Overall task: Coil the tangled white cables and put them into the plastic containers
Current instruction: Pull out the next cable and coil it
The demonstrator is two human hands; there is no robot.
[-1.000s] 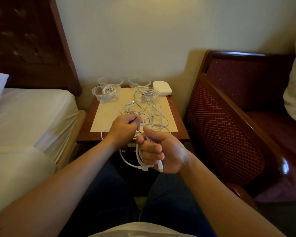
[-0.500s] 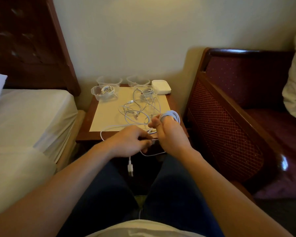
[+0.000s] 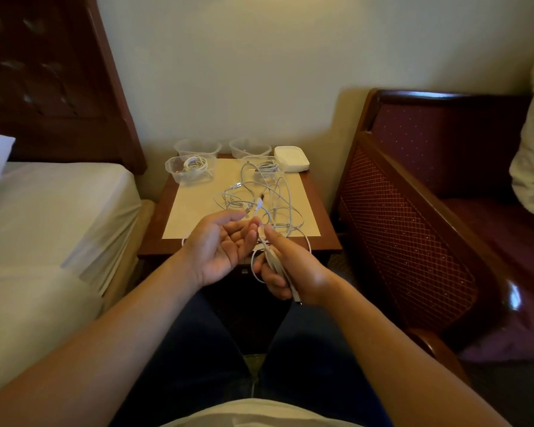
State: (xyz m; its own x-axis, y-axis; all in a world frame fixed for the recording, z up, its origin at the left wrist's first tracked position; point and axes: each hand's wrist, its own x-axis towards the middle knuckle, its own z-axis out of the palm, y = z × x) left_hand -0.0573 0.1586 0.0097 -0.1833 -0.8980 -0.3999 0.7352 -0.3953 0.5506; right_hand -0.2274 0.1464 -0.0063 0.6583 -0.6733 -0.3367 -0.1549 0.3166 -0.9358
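Note:
A tangle of white cables (image 3: 269,201) lies on the cream mat of a small wooden table (image 3: 324,223). My right hand (image 3: 293,272) grips a partly wound coil of white cable (image 3: 273,260) at the table's front edge. My left hand (image 3: 219,245) is palm up beside it with relaxed fingers, its fingertips touching the cable strand that runs up from the coil. A clear plastic container (image 3: 190,169) at the back left holds one coiled cable. Another clear container (image 3: 261,166) with cable in it sits at the back middle.
Two more clear containers (image 3: 198,147) (image 3: 249,147) and a white lidded box (image 3: 291,158) stand along the back edge by the wall. A bed (image 3: 43,217) is at the left, a wooden armchair (image 3: 413,241) at the right. My knees are under the table's front.
My left hand has let go of the cable and turned palm up. My right hand has dropped from the raised, wound loop and now grips the coil lower, at the table's edge.

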